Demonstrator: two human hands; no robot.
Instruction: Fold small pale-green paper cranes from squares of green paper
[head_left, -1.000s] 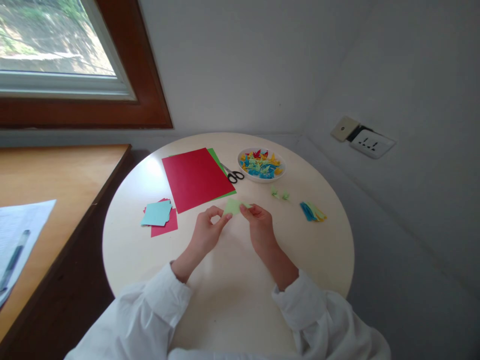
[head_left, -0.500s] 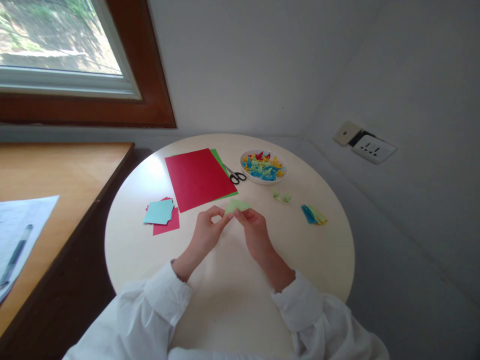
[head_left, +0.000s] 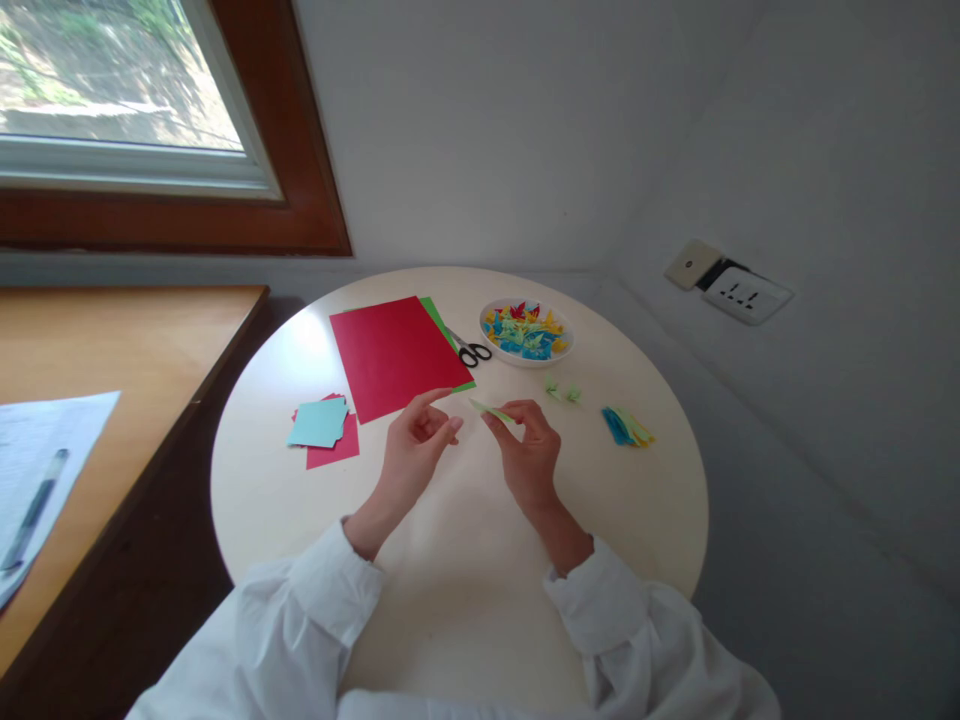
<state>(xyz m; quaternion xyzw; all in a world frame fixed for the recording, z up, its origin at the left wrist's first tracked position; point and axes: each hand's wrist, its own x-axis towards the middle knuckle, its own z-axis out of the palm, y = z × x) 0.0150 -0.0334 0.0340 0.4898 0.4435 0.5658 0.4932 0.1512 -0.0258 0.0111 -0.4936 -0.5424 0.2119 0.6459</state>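
Note:
My right hand [head_left: 529, 450] pinches a small light green folded paper [head_left: 489, 409] above the round cream table [head_left: 465, 600]. The paper shows edge-on, its tip pointing left. My left hand [head_left: 416, 445] hovers just left of it with loose, parted fingers, the index finger stretched toward the paper without touching it. Both arms wear white sleeves.
A red sheet [head_left: 394, 355] lies over a green sheet behind my hands, with scissors [head_left: 469, 350] and a white bowl of coloured folded papers [head_left: 526, 332] to its right. Small blue and red squares [head_left: 321, 428] lie left; tiny green pieces [head_left: 564, 392] and blue-yellow papers [head_left: 627, 428] right. A wooden desk [head_left: 112, 400] stands left.
My left hand has let go of the green paper and its fingers have parted. My right hand has turned the paper so it now shows edge-on, and shifted slightly right.

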